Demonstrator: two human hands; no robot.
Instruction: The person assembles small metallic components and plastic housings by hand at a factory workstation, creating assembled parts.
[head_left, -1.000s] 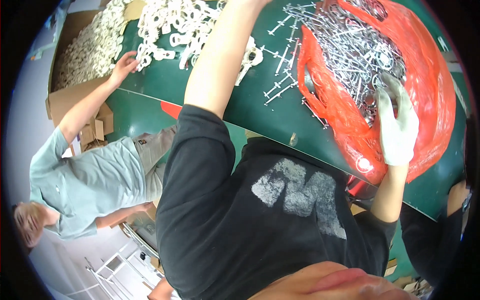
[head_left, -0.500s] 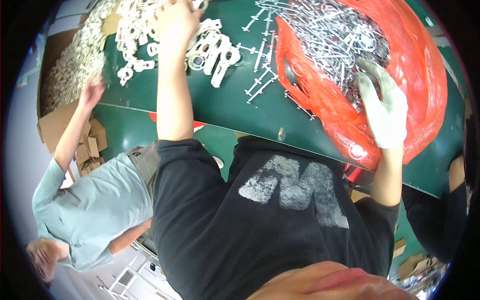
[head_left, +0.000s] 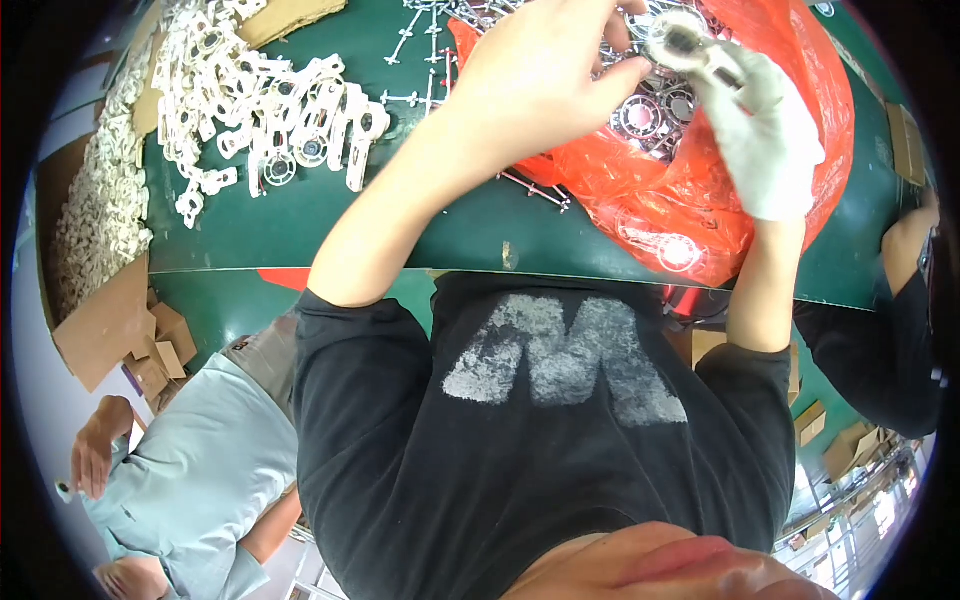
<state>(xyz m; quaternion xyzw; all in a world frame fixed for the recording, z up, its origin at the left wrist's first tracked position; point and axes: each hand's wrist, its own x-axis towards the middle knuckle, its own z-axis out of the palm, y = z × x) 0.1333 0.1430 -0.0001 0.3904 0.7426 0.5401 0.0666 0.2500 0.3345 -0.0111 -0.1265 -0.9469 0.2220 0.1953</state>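
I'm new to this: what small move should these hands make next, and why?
Perhaps the bare left hand should bring its thumb and fingers to the ring end of the white part, to steady it. The gloved right hand holds that part above the open red bag of metal pieces, and the left thumb sits close to the ring; whether they touch is hard to tell.

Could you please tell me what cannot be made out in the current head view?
Head view:
Left bare hand: partly cut off by the upper edge.
White ring-ended plastic part: contact with that hand unclear where their outlines meet.
Silvery metal pieces in the red plastic bag: partly hidden by that hand.
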